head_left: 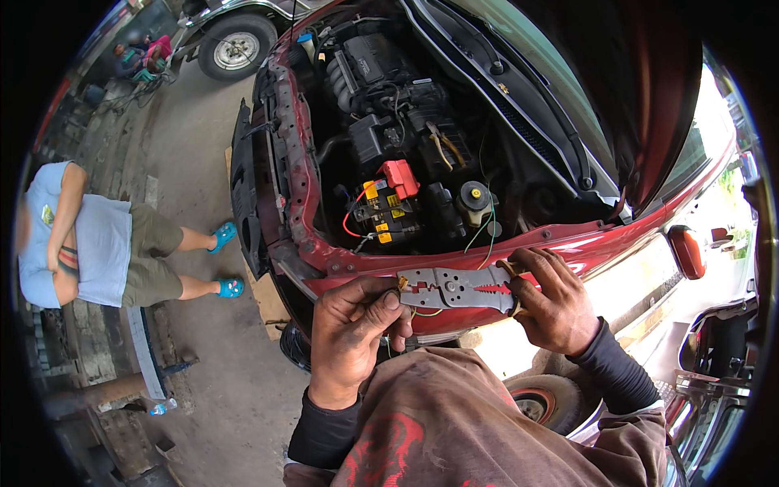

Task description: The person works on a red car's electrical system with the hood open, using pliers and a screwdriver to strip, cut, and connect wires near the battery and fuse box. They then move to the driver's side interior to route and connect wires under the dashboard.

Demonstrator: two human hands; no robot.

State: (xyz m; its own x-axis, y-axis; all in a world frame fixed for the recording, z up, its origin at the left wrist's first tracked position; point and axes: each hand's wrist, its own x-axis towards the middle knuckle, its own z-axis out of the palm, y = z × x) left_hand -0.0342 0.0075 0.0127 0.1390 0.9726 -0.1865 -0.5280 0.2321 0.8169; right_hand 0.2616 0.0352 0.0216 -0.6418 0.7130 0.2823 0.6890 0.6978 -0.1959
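In front of my chest, above the car's red fender [369,265], a flat grey wire stripper and crimper [454,287] lies level, its toothed jaws facing left. My right hand [556,302] is closed around its yellow and black handles. At the tool's nose, my left hand [357,329] pinches, thumb against fingers. A small yellowish piece [402,283] shows there; its kind is hard to tell. A thin green wire [428,313] runs beneath the tool to my left fingers. Another stretch of green wire hangs from the engine bay behind the tool.
The open engine bay holds a battery [389,217] with a raised red terminal cover [399,178], a reservoir with a round cap [475,196], and pliers [445,148] on the engine parts. The raised hood is at right. A person [105,239] stands at left with arms folded.
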